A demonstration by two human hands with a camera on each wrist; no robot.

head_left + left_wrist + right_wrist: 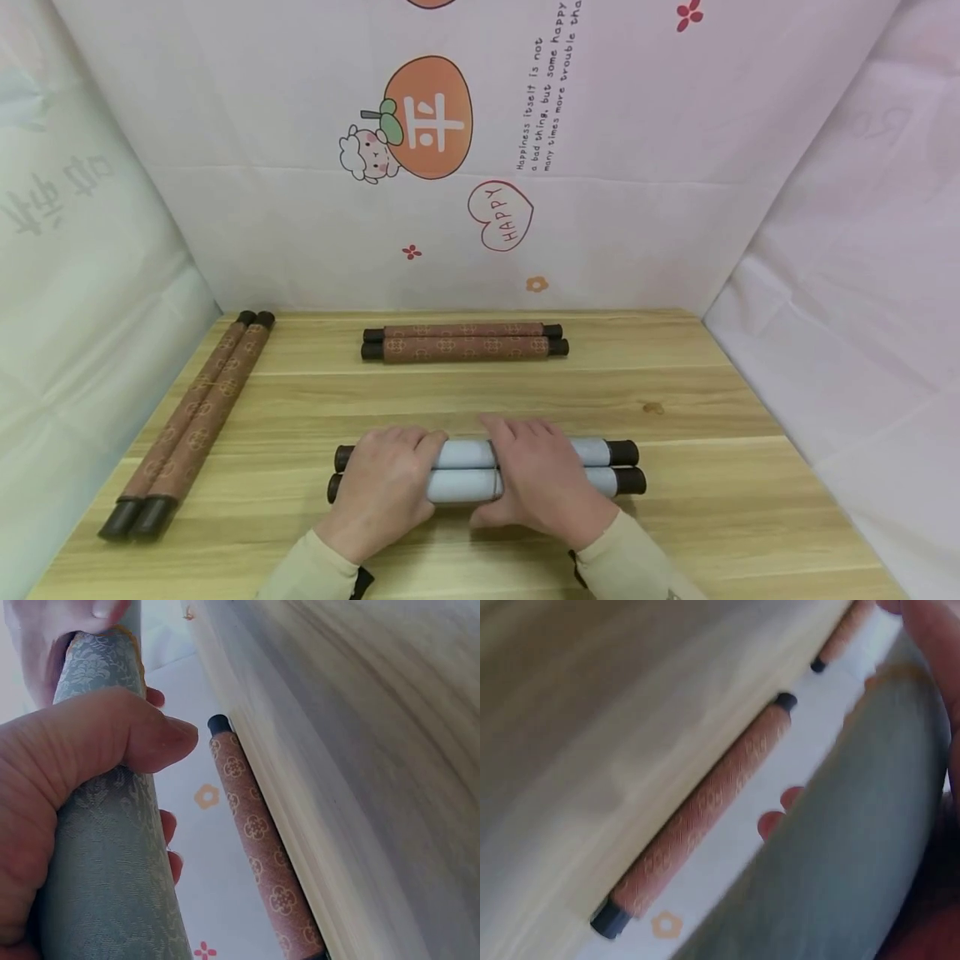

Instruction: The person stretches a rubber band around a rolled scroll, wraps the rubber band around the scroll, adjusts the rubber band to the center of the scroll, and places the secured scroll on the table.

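A pale blue double-roller scroll (463, 485) with dark end knobs lies crosswise near the front in the head view. A thin cord (496, 472) crosses it beside my right hand. My left hand (390, 483) grips the scroll's left part; in the left wrist view its thumb (161, 739) bends over the patterned blue cloth, with fingertips showing on the far side. The right part is held by my right hand (543, 479), and two of its fingertips (771, 823) peek past the blue roll in the right wrist view. The palms' undersides are hidden.
A brown patterned scroll (465, 343), also a double roll, lies crosswise at the back of the wooden table (735, 500). Another brown scroll (198, 417) runs slantwise along the left edge. White printed cloth (637, 167) hangs behind and at both sides.
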